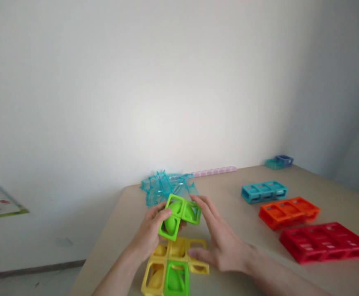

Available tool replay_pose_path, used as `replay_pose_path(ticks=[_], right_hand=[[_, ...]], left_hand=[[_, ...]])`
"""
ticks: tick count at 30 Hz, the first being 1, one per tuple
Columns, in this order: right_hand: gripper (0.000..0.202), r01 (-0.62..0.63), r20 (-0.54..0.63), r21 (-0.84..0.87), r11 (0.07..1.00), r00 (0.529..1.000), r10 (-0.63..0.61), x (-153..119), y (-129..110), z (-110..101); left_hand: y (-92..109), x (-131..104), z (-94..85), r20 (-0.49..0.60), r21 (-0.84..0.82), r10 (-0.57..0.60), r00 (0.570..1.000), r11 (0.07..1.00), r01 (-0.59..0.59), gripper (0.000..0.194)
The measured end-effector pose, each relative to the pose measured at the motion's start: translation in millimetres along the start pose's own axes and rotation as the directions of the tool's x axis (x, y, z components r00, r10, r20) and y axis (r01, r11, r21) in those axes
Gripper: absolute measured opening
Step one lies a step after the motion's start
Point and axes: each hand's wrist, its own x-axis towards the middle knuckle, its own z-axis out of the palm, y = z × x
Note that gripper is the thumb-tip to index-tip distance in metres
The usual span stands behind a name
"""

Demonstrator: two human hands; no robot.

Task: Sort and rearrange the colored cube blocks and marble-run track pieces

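My left hand [151,228] grips an L-shaped piece of three green hollow cubes [174,222], its thumb on the top face. Beside the piece's right cube is my right hand [218,236], fingers stretched and apart; its index fingertip is close to the cube's edge, and I cannot tell if it touches. Below the raised piece, a group of yellow hollow cubes [154,273] lies on the table, with one green cube [177,279] set at its near side. My right thumb reaches over the yellow cubes' right end. Part of the yellow group is hidden by the green piece.
On the table [228,281] at right lie a blue three-cube block [264,191], an orange one [288,211] and a red one [325,241]. Crumpled clear teal plastic [163,187] and a lilac patterned strip [214,171] lie by the wall. A dark blue cube [284,160] stands in the far corner.
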Motion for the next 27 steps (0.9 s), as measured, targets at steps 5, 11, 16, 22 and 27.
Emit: replay_pose_path(ticks=[5,11,16,22,27], right_hand=[[0.118,0.027,0.105,0.028,0.999,0.994,-0.030,-3,3,-13],[0.097,0.026,0.216,0.072,0.997,0.976,-0.041,0,7,-15],[0.064,-0.013,0.117,-0.005,1.000,0.993,0.013,4,9,-3],[0.030,0.191,0.179,0.081,0.978,0.963,-0.202,2,-5,-5],[0.024,0.288,0.324,0.117,0.950,0.894,-0.311,-1,-11,4]], left_hand=[[5,5,-6.4,-0.114,-0.184,0.047,0.992,0.981,-0.068,0.034],[12,1,-10.7,-0.029,-0.346,0.008,1.000,0.938,-0.018,0.049],[9,-2,-7.7,0.043,-0.342,-0.049,0.998,0.938,0.061,0.046],[3,-1,-3.9,0.050,-0.327,-0.081,0.995,0.941,0.093,0.045],[3,-1,-6.0,0.040,-0.330,-0.062,0.997,0.941,0.072,0.043]])
